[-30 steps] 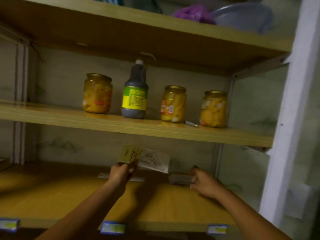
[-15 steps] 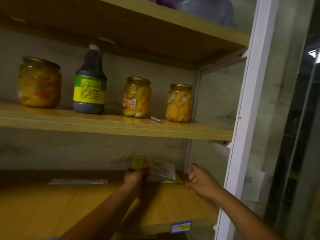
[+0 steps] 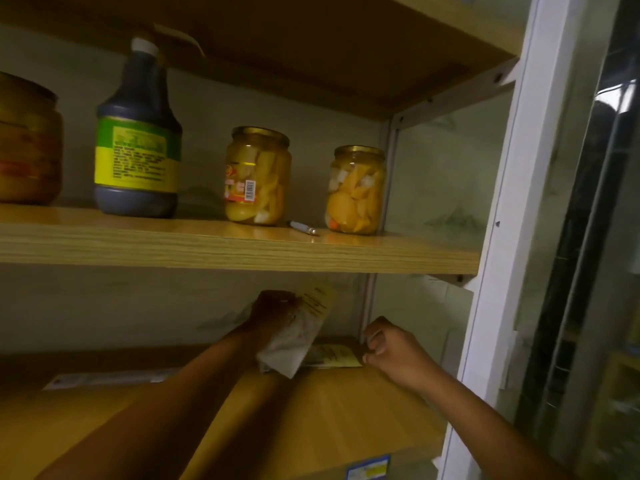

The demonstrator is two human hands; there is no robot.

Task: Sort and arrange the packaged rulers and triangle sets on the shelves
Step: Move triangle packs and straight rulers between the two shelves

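Head view: looked up into a dim set of wooden shelves, low shelf [image 3: 346,410] in front.
Left hand [image 3: 273,308]: held up at the back of the low shelf, fingers curled round a packaged triangle set [image 3: 298,336].
Held pack: tilted, yellow card end up, clear end down, low corner just above the shelf.
Change in held pack: a second ago held upright near the middle of the shelf; half a second ago carried over to the right; now tipped and near the corner.
Right hand [image 3: 391,348]: fingers bent, tips at the right edge of a flat pack [image 3: 334,355]; cannot tell if pinched or only touched.
Change in right hand: a second ago laid on a pack farther left; now at the back right corner.
Flat pack: lay on the shelf in the back right corner, partly under the held pack.
Long ruler pack [image 3: 110,377]: lay flat, well apart to the left.
Meaning for the task: looked like triangle sets were being gathered in the right corner, rulers left aside; held pack not yet set down.
Next step, a guess: held pack laid on the flat pack, edges lined up.
Shelf above: fruit jars [image 3: 258,174], a dark bottle [image 3: 136,133], a pen [image 3: 303,227].
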